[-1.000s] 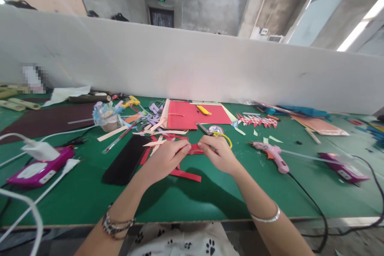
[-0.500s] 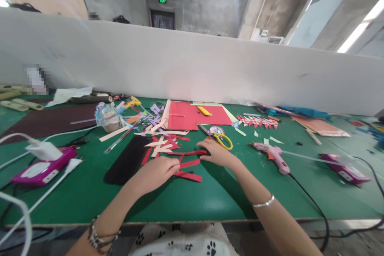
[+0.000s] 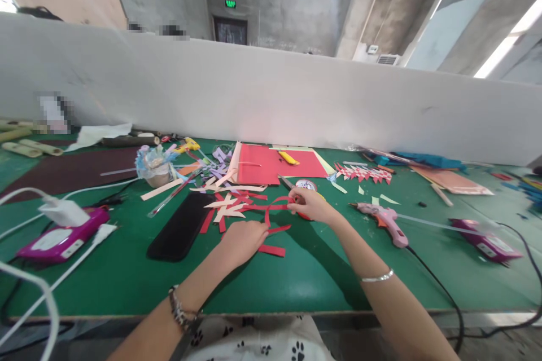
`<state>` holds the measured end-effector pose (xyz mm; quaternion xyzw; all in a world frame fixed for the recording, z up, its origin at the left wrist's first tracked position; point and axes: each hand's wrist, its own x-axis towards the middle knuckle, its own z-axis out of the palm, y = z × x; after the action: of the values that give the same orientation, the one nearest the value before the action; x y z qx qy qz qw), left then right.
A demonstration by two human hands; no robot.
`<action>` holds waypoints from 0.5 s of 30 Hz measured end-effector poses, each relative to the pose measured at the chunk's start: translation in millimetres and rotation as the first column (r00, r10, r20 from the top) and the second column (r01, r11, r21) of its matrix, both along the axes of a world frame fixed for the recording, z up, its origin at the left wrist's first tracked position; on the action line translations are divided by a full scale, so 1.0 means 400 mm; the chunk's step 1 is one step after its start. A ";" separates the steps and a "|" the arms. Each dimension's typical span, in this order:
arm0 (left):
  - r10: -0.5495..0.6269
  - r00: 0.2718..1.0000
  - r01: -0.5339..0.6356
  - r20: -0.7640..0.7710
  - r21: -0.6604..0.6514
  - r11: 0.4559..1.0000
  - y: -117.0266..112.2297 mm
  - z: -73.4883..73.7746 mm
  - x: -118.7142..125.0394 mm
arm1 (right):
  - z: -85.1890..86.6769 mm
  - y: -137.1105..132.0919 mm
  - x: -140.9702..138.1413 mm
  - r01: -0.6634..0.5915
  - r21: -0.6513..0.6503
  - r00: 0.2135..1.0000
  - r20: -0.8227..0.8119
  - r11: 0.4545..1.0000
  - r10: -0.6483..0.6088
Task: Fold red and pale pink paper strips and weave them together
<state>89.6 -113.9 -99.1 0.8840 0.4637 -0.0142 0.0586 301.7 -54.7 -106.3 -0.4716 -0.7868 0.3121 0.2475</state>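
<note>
1. Head view: the left hand (image 3: pixel 245 241) is low over the green counter (image 3: pixel 322 287), its fingers (image 3: pixel 264 227) pinched together on one end of a narrow red strip (image 3: pixel 279 199).
2. That strip rises from the left fingertips and bends over in a curve to the right hand (image 3: pixel 311 205), whose fingers are closed on its other end; the exact contact there is partly hidden.
3. A short red piece (image 3: pixel 281 229) sticks out just beyond the left fingers; whether they hold it, I cannot tell.
4. Nearer the counter's front edge, a wider red band (image 3: pixel 272 250) lies flat, partly covered by the left hand.
5. Peach strips (image 3: pixel 227 201) lie crossed over more red ones beyond the left hand, beside a flat black object (image 3: pixel 180 228).
6. Scissors (image 3: pixel 286 182) lie just beyond the right hand, which hides most of them.
7. Farther back is red paper (image 3: pixel 258 172); a pink glue gun (image 3: pixel 387 220) lies to the right.
</note>
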 end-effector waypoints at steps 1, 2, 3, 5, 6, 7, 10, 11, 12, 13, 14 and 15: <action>0.008 1.000 -0.008 0.009 0.022 1.000 0.007 0.000 -0.001 | 0.008 -0.001 0.002 -0.006 -0.041 0.997 -0.082 0.999 0.002; 0.019 1.000 -0.020 0.019 0.048 0.999 0.013 0.002 -0.005 | 0.016 -0.002 0.003 -0.007 -0.060 0.990 -0.141 0.998 -0.002; 0.036 0.999 -0.038 0.030 0.076 0.996 0.019 0.006 -0.010 | 0.024 -0.004 0.003 -0.003 -0.065 0.984 -0.180 0.998 -0.009; 0.078 0.994 -0.088 0.077 0.132 0.987 0.028 0.020 -0.024 | 0.041 -0.010 0.003 0.011 -0.060 0.976 -0.216 0.998 -0.024; 0.102 0.987 -0.121 0.123 0.160 0.980 0.031 0.031 -0.030 | 0.049 -0.015 0.002 0.018 -0.052 0.975 -0.219 0.998 -0.029; 0.119 0.975 -0.154 0.189 0.182 0.971 0.032 0.043 -0.035 | 0.059 -0.020 0.000 0.024 -0.040 0.975 -0.221 0.999 -0.033; 0.077 0.894 -0.177 0.442 0.190 0.966 0.029 0.085 -0.033 | 0.088 -0.044 -0.012 0.024 0.011 0.969 -0.247 1.000 -0.020; 0.030 0.858 -0.141 0.512 0.178 0.974 0.026 0.097 -0.026 | 0.098 -0.052 -0.018 0.005 0.023 0.964 -0.267 1.000 0.001; -0.018 0.825 -0.089 0.564 0.162 0.983 0.022 0.108 -0.018 | 0.108 -0.059 -0.024 -0.024 0.029 0.955 -0.296 0.999 0.031; -0.055 0.800 -0.037 0.598 0.139 0.990 0.020 0.116 -0.008 | 0.116 -0.066 -0.031 -0.065 0.028 0.941 -0.332 0.998 0.070; -0.071 0.778 0.003 0.624 0.109 0.994 0.018 0.121 0.001 | 0.123 -0.071 -0.037 -0.111 0.018 0.922 -0.370 0.994 0.110; -0.066 0.759 0.031 0.648 0.066 0.997 0.017 0.123 0.009 | 0.129 -0.075 -0.041 -0.157 0.003 0.900 -0.411 0.988 0.145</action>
<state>93.2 -107.0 -49.9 0.8470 0.3919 0.3031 0.1927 285.1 -84.7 -54.6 -0.3368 -0.7468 0.4340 0.3749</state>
